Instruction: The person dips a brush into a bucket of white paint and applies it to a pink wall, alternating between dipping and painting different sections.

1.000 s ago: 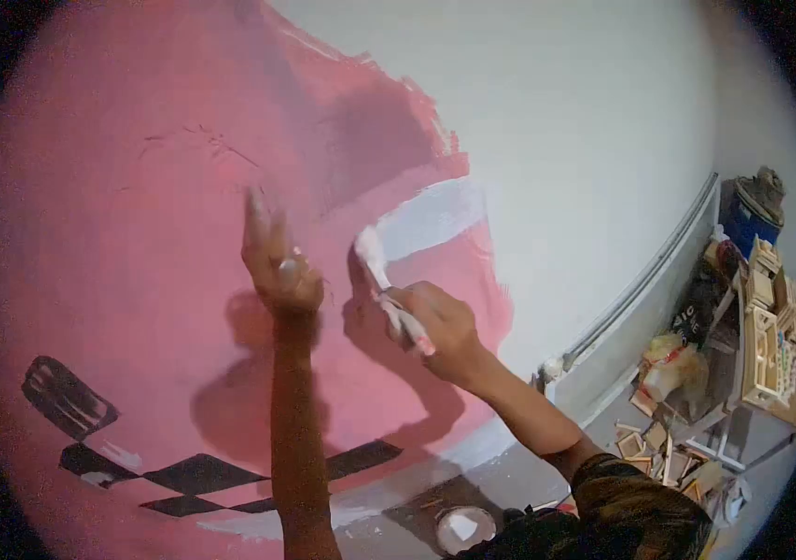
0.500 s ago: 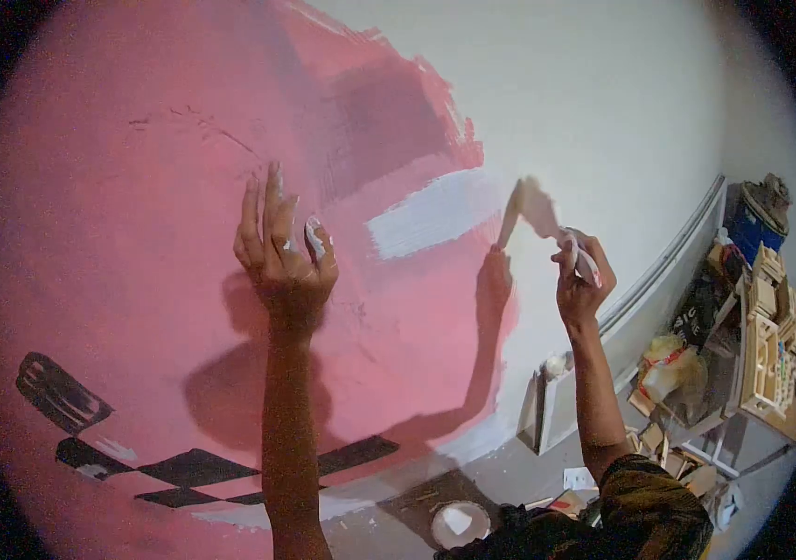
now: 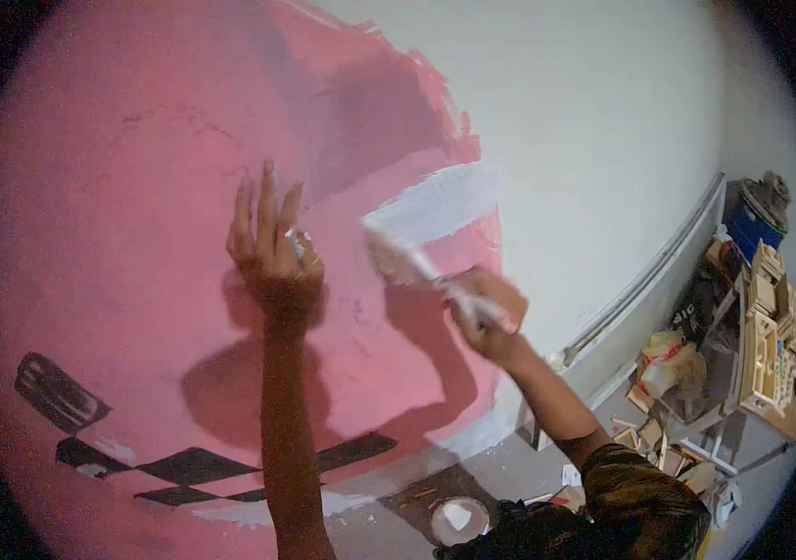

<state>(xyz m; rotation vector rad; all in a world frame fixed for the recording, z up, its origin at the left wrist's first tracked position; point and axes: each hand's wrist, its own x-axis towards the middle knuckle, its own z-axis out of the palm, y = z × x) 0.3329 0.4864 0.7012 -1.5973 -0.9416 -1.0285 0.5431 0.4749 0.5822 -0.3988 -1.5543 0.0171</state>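
Observation:
My left hand (image 3: 277, 247) is raised before the pink painted wall (image 3: 146, 233), its fingers spread and smeared with white paint. My right hand (image 3: 488, 313) grips the handle of a paintbrush (image 3: 403, 259), blurred by motion. The brush head points up and left, near the lower left end of a pale white patch (image 3: 435, 203) on the pink. Whether the bristles touch the wall, I cannot tell. Black checkered shapes (image 3: 197, 465) run along the lower part of the wall.
A white bowl (image 3: 460, 519) sits on the floor below. At the right are a blue bucket (image 3: 758, 224), a wooden rack (image 3: 771, 359), a yellowish plastic bag (image 3: 667, 369) and scattered wood pieces (image 3: 659, 448). Pipes (image 3: 645, 280) run along the wall's base.
My right hand has swung left and slightly down with the brush, from the white wall over to the pink area. My left hand has shifted slightly left, its fingers spread wider.

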